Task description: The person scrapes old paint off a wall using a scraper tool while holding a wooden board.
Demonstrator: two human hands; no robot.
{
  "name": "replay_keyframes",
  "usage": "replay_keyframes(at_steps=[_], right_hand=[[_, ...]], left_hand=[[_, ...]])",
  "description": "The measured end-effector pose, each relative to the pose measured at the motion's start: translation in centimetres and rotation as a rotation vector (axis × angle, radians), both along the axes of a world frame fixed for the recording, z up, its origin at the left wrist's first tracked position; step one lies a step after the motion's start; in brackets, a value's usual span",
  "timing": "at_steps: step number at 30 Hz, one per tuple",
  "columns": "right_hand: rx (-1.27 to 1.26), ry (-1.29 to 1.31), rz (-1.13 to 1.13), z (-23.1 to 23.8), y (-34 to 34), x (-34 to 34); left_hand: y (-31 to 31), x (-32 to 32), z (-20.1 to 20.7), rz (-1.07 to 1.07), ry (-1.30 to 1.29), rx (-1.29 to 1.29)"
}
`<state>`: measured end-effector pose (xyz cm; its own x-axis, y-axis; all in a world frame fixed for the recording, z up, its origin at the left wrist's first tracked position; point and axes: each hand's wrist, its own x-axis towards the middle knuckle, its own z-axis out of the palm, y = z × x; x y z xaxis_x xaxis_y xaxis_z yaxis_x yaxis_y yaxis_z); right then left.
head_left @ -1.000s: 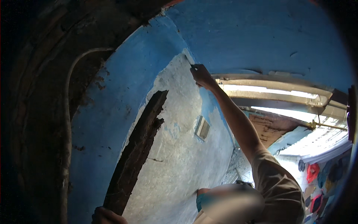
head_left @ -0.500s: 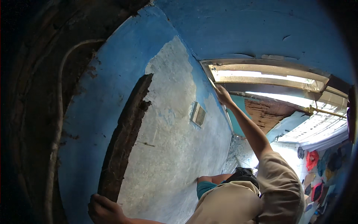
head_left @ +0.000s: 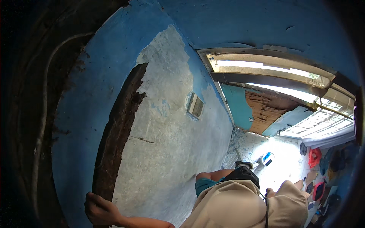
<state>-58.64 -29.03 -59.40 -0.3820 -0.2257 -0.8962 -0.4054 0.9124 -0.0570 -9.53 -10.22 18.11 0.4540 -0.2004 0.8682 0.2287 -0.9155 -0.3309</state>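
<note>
My left hand point(head_left: 99, 209) was clenched round the lower end of the dark, ragged wooden board point(head_left: 116, 133) — it slanted up in front of the wall point(head_left: 167, 91), blue with a bare grey patch. My right hand point(head_left: 270, 192) was low beside my beige shirt point(head_left: 285, 203), mostly hidden — I could not tell whether its fingers grasped anything.

Wearer's clothing: loose beige shirt point(head_left: 234, 186), wide right sleeve point(head_left: 288, 198); thin dark cord point(head_left: 267, 209) crosses shirt; teal cloth point(head_left: 203, 186), black cloth point(head_left: 243, 175) show below.
</note>
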Motion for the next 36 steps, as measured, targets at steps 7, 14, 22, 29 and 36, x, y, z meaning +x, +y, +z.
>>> replay_keyframes(at_steps=[7, 14, 22, 29, 36], right_hand=[[-0.145, -0.546, 0.561, -7.4, -3.4, -2.0], [-0.575, -0.377, 0.467, 3.9, -15.9, 12.7], [-0.655, -0.267, 0.538, 3.5, -17.8, 12.3], [-0.391, -0.303, 0.469, 2.8, -6.8, 6.9], [-0.071, -0.267, 0.429, 2.3, -4.0, 4.9]], left_hand=[[3.0, 2.2, 0.0, -0.041, -0.035, 0.018], [0.5, 0.2, 0.2, -0.160, -0.030, -0.033], [0.5, -0.1, 1.2, -0.100, 0.165, -0.177], [0.3, -0.2, 0.7, -0.048, 0.154, -0.132], [1.2, 0.4, 0.2, -0.157, -0.002, -0.044]])
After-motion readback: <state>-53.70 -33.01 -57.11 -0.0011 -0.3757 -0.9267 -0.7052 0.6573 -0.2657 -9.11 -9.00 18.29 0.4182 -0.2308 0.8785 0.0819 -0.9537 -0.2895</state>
